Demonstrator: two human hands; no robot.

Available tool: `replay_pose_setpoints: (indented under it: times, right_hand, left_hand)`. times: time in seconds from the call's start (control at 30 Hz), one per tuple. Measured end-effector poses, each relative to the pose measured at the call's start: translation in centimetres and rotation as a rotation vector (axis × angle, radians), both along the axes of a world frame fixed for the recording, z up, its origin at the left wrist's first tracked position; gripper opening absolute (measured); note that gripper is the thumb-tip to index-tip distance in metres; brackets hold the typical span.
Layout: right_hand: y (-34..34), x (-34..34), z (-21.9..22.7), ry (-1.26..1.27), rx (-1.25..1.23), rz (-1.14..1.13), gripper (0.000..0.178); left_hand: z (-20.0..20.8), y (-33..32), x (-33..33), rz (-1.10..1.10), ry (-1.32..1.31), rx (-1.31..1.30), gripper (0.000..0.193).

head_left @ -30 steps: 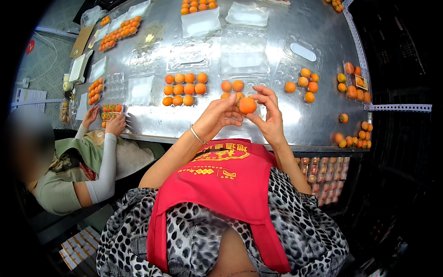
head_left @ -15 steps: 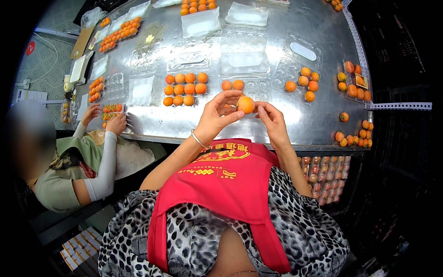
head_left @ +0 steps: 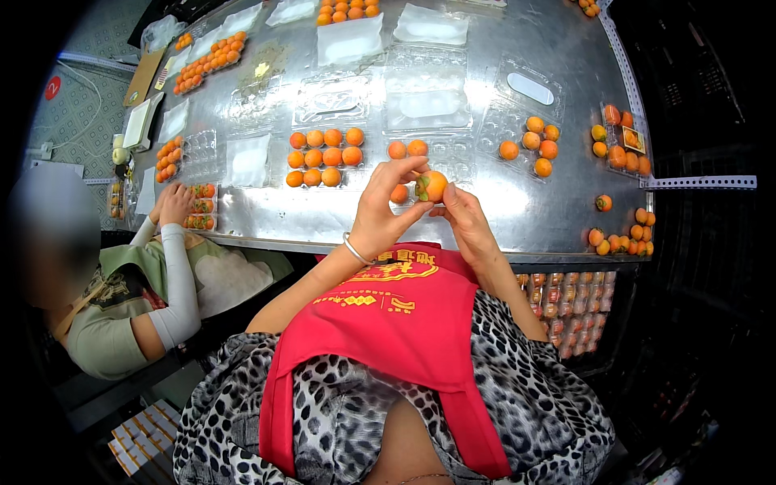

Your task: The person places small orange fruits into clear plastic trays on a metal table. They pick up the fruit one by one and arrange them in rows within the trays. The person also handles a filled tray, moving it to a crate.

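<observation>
A round orange persimmon is held up over the near edge of the metal table, its green calyx turned to the left. My left hand curves round the calyx side with thumb and forefinger. On the other side, my right hand grips the fruit with its thumb, the fingers partly hidden beneath. Just beyond my hands lies a clear plastic tray with moulded cups. Two persimmons sit in its far left cups, and one more shows behind my left hand.
A filled tray of persimmons lies to the left. Loose persimmons lie on another tray to the right, and more at the right corner. At far left, a co-worker's hands touch a tray. Stacked fruit packs stand below the table edge.
The persimmon has turned, bringing its green calyx into view on the left. My left hand has shifted slightly, uncovering a persimmon behind it. The co-worker's hands have come together beside their tray.
</observation>
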State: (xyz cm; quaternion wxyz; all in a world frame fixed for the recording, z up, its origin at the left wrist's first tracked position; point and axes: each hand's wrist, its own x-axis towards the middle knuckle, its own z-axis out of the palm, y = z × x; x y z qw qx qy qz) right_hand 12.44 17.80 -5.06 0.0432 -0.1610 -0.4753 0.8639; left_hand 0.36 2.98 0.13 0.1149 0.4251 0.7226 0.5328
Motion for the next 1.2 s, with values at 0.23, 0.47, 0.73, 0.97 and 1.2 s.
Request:
replay_pose_setpoints:
  times: [0.23, 0.47, 0.73, 0.97, 1.2]
  right_hand:
    - [-0.2, -0.4, 1.3, -0.013, -0.019, -0.085, 0.038]
    - [-0.4, -0.7, 0.5, 0.039, 0.342, -0.251, 0.042]
    - [-1.0, -0.9, 2.0, 0.062, 0.911, -0.424, 0.047]
    - [-1.4, -1.1, 2.5, 0.13, 1.094, -0.449, 0.049]
    - [-1.5, -1.2, 2.3, 0.223, 1.194, -0.44, 0.05]
  left_hand:
    - [0.9, 0.0, 0.1, -0.031, 0.051, 0.02, 0.066]
    - [0.2, -0.3, -0.1, -0.029, -0.065, 0.048, 0.05]
    - [-0.8, -0.5, -0.1, -0.001, -0.452, 0.057, 0.036]
    - [-1.1, -0.3, 0.2, -0.015, -0.304, 0.028, 0.04]
    - [-1.2, -0.2, 0.2, -0.046, -0.42, 0.008, 0.04]
